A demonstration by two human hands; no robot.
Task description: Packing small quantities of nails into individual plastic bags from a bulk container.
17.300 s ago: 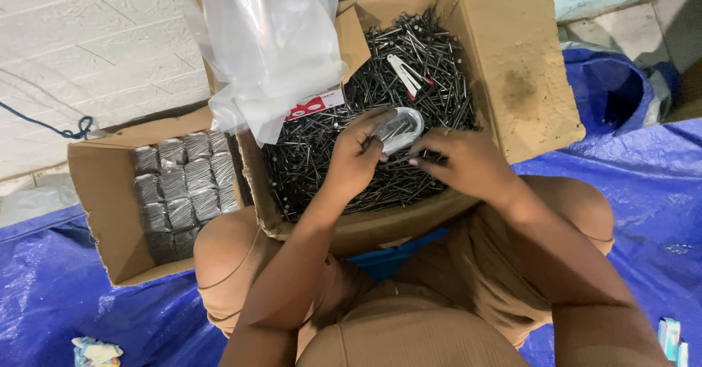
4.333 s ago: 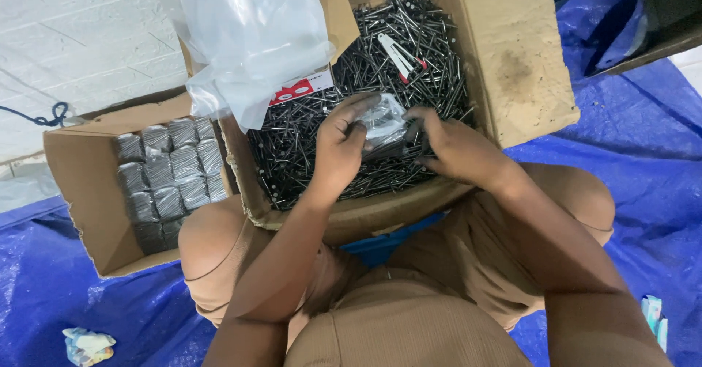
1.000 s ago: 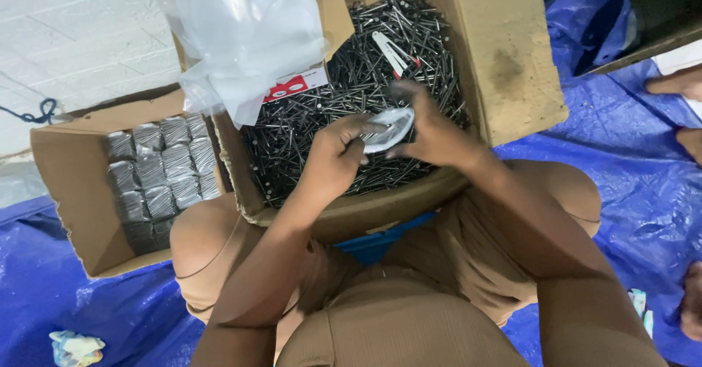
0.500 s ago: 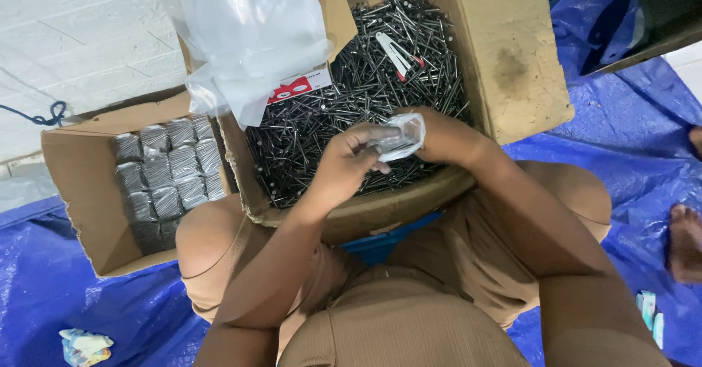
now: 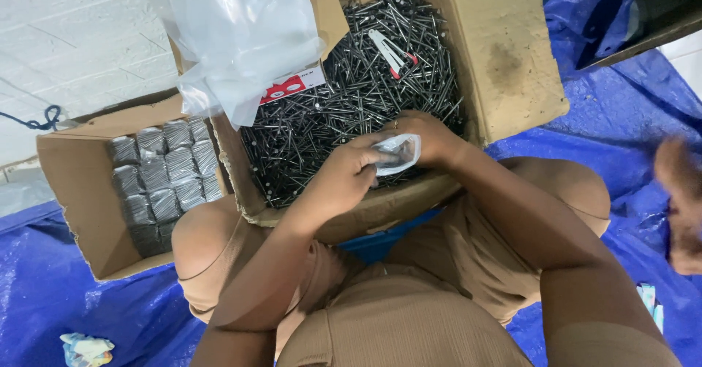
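small clear plastic bag (image 5: 397, 153) sits over the near edge of the big nail box (image 5: 512, 60), pinched between both hands: left hand (image 5: 344, 177) grips its near side, right hand (image 5: 428, 137) its far side. beyond them lie loose nails (image 5: 344, 111).

Silvery packets (image 5: 162, 177) fill the left carton (image 5: 73, 191); red-white label (image 5: 291, 87) behind.
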